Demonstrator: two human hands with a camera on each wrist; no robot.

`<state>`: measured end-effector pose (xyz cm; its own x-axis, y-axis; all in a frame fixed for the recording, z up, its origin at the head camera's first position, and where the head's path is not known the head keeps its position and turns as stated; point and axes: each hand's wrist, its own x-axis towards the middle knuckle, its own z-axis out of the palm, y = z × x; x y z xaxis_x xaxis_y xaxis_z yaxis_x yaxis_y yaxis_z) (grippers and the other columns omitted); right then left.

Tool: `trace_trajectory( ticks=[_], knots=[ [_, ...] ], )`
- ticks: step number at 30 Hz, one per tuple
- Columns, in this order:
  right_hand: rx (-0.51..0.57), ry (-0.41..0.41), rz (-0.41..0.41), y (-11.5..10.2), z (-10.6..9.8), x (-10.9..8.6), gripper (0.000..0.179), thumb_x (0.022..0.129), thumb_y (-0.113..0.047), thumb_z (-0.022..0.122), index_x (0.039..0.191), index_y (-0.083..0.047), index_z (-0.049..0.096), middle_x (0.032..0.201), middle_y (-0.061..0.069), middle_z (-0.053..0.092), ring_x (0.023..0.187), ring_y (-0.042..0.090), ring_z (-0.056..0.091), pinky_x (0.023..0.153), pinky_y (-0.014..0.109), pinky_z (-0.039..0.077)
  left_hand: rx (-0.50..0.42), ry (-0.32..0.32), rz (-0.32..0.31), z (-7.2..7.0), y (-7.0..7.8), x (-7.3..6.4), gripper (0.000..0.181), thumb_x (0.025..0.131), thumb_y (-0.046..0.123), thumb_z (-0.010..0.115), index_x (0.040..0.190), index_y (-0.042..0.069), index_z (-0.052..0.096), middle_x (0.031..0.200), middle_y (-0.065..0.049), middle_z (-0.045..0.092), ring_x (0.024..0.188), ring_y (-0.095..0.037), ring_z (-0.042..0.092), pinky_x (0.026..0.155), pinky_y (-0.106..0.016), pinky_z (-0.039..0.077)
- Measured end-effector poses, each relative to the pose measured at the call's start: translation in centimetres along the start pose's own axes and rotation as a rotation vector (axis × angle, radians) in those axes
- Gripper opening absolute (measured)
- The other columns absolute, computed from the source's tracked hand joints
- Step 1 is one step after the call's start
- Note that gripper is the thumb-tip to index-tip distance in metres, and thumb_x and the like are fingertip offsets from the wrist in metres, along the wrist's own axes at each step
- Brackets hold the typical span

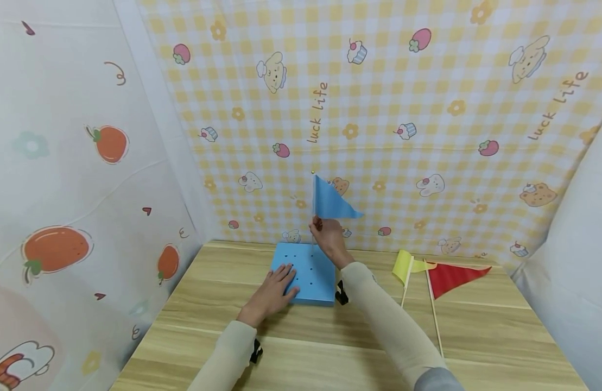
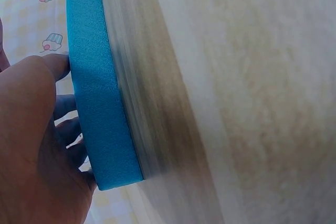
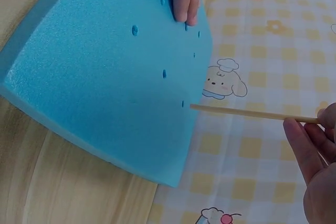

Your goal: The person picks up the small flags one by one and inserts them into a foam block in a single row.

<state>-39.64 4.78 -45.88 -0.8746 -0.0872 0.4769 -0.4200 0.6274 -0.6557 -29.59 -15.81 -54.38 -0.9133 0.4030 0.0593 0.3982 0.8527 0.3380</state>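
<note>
Evidently, the sky-blue triangular pennant stands upright over the far part of the work, on a slender, pale wooden stick with a small gold bead at its top. The right hand pinches that stick just below the pennant, thumb against fingertips. In the right wrist view the stick's lower tip shows right by a small dark hole (whether it touches the foam, I cannot tell).

Beneath is a thick, bright-blue square foam block, pierced with several holes. The left hand rests flat on its left part, thumb apart from the fingers. That seems a sound brace, and I would keep it there, clear of the tip.

To seat the stick well, I judge, line up the tip first, then press straight down; a lower pinch would steer better, since so thin a stick could bow or skid off the rim.

To the right, a yellow flag and a red triangular flag lie on the wood-grained table, well apart from the block.
</note>
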Motion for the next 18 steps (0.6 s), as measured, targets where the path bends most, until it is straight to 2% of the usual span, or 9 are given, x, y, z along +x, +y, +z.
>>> trace_trajectory(
  ticks=[8, 13, 18],
  knots=[
    [-0.024, 0.001, -0.021, 0.09, 0.35, -0.12, 0.014, 0.104, -0.012, 0.07, 0.09, -0.008, 0.068, 0.082, 0.008, 0.074, 0.071, 0.015, 0.067, 0.059, 0.024, 0.051, -0.011, 0.006, 0.011, -0.09, 0.08, -0.1, 0.063, 0.113, 0.042, 0.052, 0.163, 0.006, 0.044, 0.174, -0.014, 0.033, 0.164, -0.037, 0.027, 0.132, -0.063, 0.023],
    [-0.011, 0.008, -0.002, 0.12, 0.35, -0.28, 0.016, 0.104, -0.011, 0.069, 0.089, -0.008, 0.069, 0.077, 0.008, 0.071, 0.064, 0.014, 0.061, 0.058, 0.024, 0.045, -0.011, 0.012, 0.021, -0.02, 0.05, -0.03, 0.063, 0.112, 0.041, 0.053, 0.162, 0.004, 0.045, 0.173, -0.017, 0.034, 0.163, -0.04, 0.028, 0.13, -0.064, 0.024],
    [0.017, 0.006, 0.019, 0.2, 0.4, -0.4, 0.015, 0.105, -0.012, 0.067, 0.092, -0.008, 0.071, 0.079, 0.008, 0.073, 0.065, 0.013, 0.06, 0.061, 0.025, 0.048, -0.009, 0.012, 0.016, -0.01, 0.07, -0.01, 0.063, 0.113, 0.041, 0.052, 0.162, 0.004, 0.044, 0.173, -0.016, 0.034, 0.163, -0.039, 0.028, 0.131, -0.064, 0.024]
  ],
)
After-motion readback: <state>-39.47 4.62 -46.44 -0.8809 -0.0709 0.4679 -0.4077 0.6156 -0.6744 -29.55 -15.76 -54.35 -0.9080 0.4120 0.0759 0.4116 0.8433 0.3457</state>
